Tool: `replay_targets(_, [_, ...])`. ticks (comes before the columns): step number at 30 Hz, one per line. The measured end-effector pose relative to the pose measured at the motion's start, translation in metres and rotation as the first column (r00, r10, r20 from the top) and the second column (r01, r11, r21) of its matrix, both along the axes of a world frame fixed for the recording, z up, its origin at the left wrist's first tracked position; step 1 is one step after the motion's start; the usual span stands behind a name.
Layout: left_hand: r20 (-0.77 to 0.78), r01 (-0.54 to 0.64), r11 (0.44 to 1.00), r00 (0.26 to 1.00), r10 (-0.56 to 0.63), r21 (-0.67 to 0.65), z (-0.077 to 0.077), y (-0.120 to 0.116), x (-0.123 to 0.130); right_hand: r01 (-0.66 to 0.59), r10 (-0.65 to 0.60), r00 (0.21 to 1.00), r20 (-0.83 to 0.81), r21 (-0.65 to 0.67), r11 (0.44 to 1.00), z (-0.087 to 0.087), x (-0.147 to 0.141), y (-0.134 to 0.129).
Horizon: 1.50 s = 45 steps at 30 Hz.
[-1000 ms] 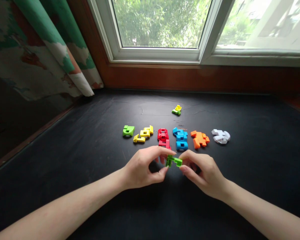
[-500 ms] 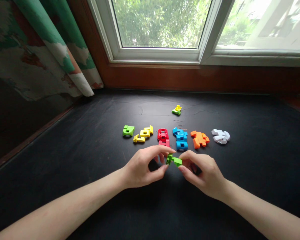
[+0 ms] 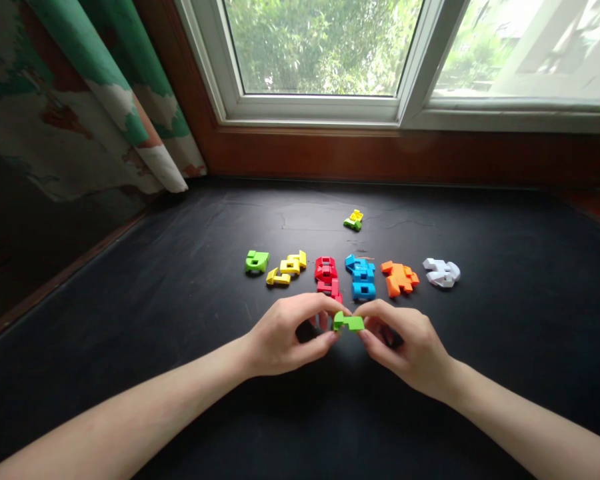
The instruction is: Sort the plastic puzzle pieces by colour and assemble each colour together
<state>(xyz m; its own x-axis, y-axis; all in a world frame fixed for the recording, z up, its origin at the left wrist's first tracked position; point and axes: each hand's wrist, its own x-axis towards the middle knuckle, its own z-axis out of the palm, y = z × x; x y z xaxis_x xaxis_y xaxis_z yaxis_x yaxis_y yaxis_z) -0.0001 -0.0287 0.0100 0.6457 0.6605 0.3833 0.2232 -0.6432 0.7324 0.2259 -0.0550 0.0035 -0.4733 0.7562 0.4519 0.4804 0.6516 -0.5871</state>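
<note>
- Green plastic puzzle piece sits between both hands, its bent block shape held over the black surface.
- Left hand: its fingers pinch the piece's left end.
- Right hand: its fingers grip the piece's right end.
- Just beyond the hands, a row runs left to right: lime-green piece, yellow piece, red piece, blue piece, orange piece, white piece.
- Farther back, a small yellow-and-green piece lies apart, toward the window frame.
- Green patterned curtain hangs at the left.
</note>
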Motion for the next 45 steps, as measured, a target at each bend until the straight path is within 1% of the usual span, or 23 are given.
replay_targets(6, [-0.002,-0.009,1.000,1.000,0.009,0.012,0.0009,0.0002,-0.0002,0.001,0.000,1.000,0.007,-0.026,1.000,0.0009,0.0004,-0.0007])
replay_targets(11, [-0.006,-0.009,1.000,1.000,0.009,0.026,0.0007,-0.0001,-0.0004,-0.030,0.030,1.000,-0.005,-0.085,0.996,0.0013,0.0014,-0.0002])
replay_targets(17, [-0.022,0.025,0.999,0.999,-0.025,0.022,0.0010,-0.0006,-0.0006,-0.049,0.047,0.999,-0.013,-0.158,0.986,-0.0008,0.0026,0.0008])
replay_targets(24, [-0.027,0.043,0.997,0.999,-0.041,0.061,0.0012,0.0000,-0.0005,-0.041,0.040,0.999,-0.010,-0.143,0.989,-0.0010,0.0027,0.0008])
replay_targets(32, [-0.028,0.036,0.999,0.999,-0.035,0.041,-0.0012,0.0002,-0.0002,-0.052,0.052,0.999,-0.008,-0.139,0.989,0.0013,0.0018,0.0015])
replay_targets(39, [-0.053,0.017,0.999,0.998,-0.016,0.030,0.0001,0.0017,-0.0004,-0.033,0.030,0.999,-0.022,-0.155,0.987,-0.0032,0.0014,-0.0006])
replay_targets(45, [-0.051,-0.007,1.000,0.999,0.006,-0.018,-0.0016,0.0006,-0.0016,-0.024,0.022,0.999,-0.024,-0.085,0.996,-0.0012,0.0001,-0.0019])
